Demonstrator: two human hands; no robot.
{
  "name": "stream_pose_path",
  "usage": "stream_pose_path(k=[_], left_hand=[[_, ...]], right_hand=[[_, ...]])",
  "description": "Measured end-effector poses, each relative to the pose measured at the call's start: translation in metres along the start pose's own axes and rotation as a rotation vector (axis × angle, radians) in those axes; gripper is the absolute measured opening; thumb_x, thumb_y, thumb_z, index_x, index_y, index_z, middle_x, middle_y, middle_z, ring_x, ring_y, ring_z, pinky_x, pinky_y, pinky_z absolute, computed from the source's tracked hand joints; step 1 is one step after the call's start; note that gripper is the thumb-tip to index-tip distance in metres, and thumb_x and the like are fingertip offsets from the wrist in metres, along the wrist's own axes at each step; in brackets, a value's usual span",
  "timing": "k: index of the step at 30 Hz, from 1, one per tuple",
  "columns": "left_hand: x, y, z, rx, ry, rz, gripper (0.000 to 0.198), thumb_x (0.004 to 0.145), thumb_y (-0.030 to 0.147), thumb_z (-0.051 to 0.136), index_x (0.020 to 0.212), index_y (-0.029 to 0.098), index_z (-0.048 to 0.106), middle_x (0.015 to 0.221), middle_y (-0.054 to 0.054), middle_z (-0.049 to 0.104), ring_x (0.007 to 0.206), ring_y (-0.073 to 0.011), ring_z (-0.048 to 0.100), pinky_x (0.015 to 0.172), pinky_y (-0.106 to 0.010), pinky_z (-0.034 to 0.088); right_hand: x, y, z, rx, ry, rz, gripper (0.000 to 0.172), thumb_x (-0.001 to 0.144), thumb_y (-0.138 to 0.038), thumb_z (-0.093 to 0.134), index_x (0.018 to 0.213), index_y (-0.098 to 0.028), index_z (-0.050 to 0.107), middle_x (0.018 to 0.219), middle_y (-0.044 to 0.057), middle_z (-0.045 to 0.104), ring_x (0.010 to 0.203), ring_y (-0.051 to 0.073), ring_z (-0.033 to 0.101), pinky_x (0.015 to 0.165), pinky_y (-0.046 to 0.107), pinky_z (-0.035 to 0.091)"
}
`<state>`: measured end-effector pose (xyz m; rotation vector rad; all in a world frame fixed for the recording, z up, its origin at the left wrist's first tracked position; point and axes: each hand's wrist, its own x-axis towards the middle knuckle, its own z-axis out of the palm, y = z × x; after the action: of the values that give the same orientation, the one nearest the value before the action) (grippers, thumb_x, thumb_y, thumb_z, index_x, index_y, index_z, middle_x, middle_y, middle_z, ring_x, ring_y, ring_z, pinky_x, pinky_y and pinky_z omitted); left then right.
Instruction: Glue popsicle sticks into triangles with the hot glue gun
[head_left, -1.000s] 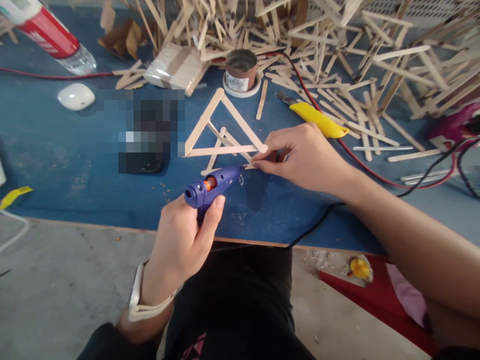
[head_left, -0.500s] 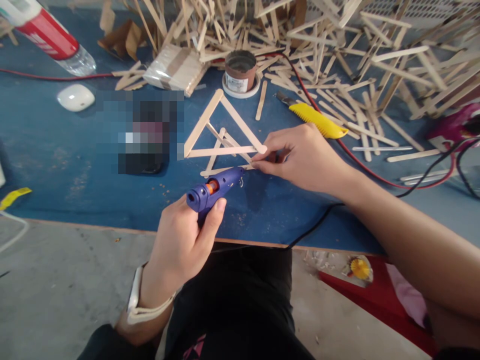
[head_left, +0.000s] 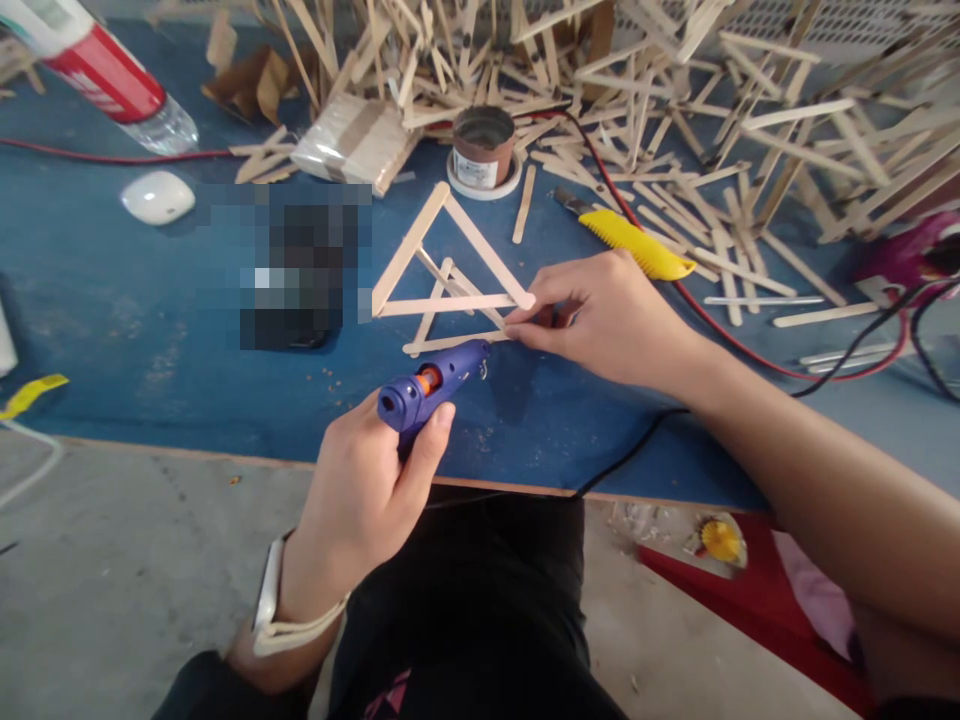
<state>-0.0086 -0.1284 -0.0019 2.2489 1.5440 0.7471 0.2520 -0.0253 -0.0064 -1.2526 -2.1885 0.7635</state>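
My left hand (head_left: 367, 480) is wrapped around a blue hot glue gun (head_left: 431, 388), whose front end points up and to the right, close to the lower edge of a popsicle stick frame (head_left: 450, 303). The frame is built of two triangles of flat wooden sticks joined by a crosspiece, one triangle standing higher than the other. Its right corner is pinched between the thumb and fingers of my right hand (head_left: 592, 305). Whether the nozzle touches a stick I cannot tell. Some fingertips of my right hand are hidden behind the frame and each other.
A yellow utility knife (head_left: 637, 242) lies right of a small brown pot (head_left: 482, 150). Behind them spreads a large heap of wooden sticks (head_left: 645, 100). To the left are a wrapped stick bundle (head_left: 352, 143), a white mouse (head_left: 157, 197), a bottle (head_left: 112, 75) and a blurred-out dark object (head_left: 300, 270).
The glue gun has dropped very slightly away from the frame's lower stick. Both hands keep their holds, and the whole view has shifted a little.
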Motion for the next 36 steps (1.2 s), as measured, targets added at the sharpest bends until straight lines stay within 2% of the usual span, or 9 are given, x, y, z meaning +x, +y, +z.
stream_pose_path(k=[4,10,15,20,30,36], left_hand=[[0.0,0.001,0.001,0.0,0.016,-0.002,0.031,0.105,0.024,0.058,0.075,0.023,0.052,0.065,0.001,0.059,0.054,-0.0151,0.056,0.059,-0.03,0.048],[-0.002,0.001,0.001,-0.026,0.012,-0.012,0.032,0.107,0.024,0.059,0.076,0.024,0.051,0.064,0.002,0.055,0.06,-0.0163,0.06,0.066,-0.029,0.051],[-0.003,0.002,-0.001,0.015,0.03,0.016,0.032,0.108,0.024,0.061,0.077,0.023,0.052,0.074,0.0,0.063,0.066,-0.0164,0.065,0.066,-0.029,0.049],[-0.006,0.004,-0.001,0.078,0.024,0.058,0.021,0.109,0.024,0.061,0.088,0.021,0.058,0.079,0.001,0.063,0.067,-0.0159,0.064,0.064,-0.028,0.046],[-0.014,0.005,-0.003,0.065,0.071,0.092,0.02,0.108,0.02,0.063,0.09,0.021,0.054,0.081,0.002,0.06,0.069,-0.0148,0.062,0.066,-0.026,0.047],[-0.009,0.006,-0.002,0.083,0.075,0.091,0.019,0.109,0.021,0.061,0.09,0.02,0.06,0.081,0.0,0.063,0.068,-0.0158,0.064,0.065,-0.028,0.047]], right_hand=[[0.0,0.0,0.0,-0.001,0.0,-0.001,0.01,0.094,-0.027,0.08,0.085,-0.029,0.085,0.082,0.0,0.079,0.066,0.017,0.065,0.069,0.036,0.052],[-0.001,0.0,0.001,0.039,0.0,-0.001,0.01,0.092,-0.022,0.082,0.085,-0.028,0.085,0.084,0.0,0.08,0.066,0.017,0.066,0.069,0.036,0.052],[-0.001,0.0,0.0,0.062,-0.002,-0.01,0.009,0.09,-0.02,0.083,0.086,-0.028,0.085,0.084,0.0,0.08,0.067,0.017,0.066,0.071,0.036,0.053],[-0.001,0.001,0.001,0.048,0.003,-0.013,0.01,0.09,-0.018,0.083,0.086,-0.027,0.086,0.083,0.0,0.079,0.065,0.016,0.065,0.071,0.036,0.052],[-0.001,0.0,0.0,0.024,-0.001,-0.012,0.01,0.091,-0.016,0.081,0.088,-0.024,0.087,0.083,0.0,0.079,0.065,0.015,0.064,0.07,0.033,0.051],[-0.001,-0.001,0.001,0.032,0.0,-0.016,0.011,0.091,-0.016,0.081,0.088,-0.024,0.087,0.083,0.0,0.079,0.066,0.015,0.064,0.07,0.033,0.05]])
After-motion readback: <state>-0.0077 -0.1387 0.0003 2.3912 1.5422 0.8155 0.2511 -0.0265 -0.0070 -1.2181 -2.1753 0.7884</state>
